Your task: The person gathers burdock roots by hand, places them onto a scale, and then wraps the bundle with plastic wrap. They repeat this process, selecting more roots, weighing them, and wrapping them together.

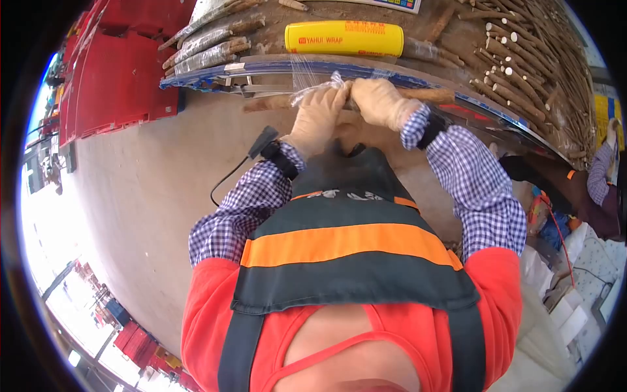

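Note:
Both my hands wear pale gloves and are closed round brown sticks [428,96] held crosswise in front of the table edge. My left hand [316,116] grips them left of the middle, where clear plastic film [303,73] is stretched over them. My right hand [381,103] grips them just to the right, its thumb side close to my left fingers. Past both hands the stick ends stick out. From the sticks, the film runs up toward a yellow roll box [344,39] marked YAHUI WRAP on the table. How many sticks I hold is hidden by my hands.
Film-wrapped stick bundles [212,56] lie at the table's left. Loose cut sticks [516,72] are piled at the right. A scale's edge [398,5] shows at the top. Red crates [121,78] stand left. Another person's sleeve [599,176] is at far right.

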`<state>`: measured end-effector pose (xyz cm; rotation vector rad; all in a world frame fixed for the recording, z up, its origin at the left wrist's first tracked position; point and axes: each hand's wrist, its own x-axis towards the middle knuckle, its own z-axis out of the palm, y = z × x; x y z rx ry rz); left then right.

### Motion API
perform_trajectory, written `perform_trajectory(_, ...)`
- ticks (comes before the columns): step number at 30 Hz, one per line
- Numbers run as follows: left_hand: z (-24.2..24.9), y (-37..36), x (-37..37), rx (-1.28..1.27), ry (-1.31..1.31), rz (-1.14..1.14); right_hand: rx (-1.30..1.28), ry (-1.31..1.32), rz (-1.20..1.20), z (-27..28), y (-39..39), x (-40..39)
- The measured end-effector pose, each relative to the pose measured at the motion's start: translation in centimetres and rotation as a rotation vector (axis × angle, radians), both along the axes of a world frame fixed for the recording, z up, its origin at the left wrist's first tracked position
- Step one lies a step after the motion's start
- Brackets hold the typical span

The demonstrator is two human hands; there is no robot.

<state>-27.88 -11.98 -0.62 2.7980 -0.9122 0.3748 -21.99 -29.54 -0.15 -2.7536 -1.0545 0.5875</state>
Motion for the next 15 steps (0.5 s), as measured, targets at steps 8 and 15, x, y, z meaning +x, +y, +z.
perform_trajectory(8, 0.7, 2.3, 6.1, -0.102, 0.999, -0.192, -0.147, -0.766, 0.01, 3.2, 0.8, -6.5)
perform_trajectory(15, -1.7, 0.9, 1.5, 0.255, 0.108, -0.103, 0.076, -0.127, -0.311, -1.8, 1.6, -4.7)
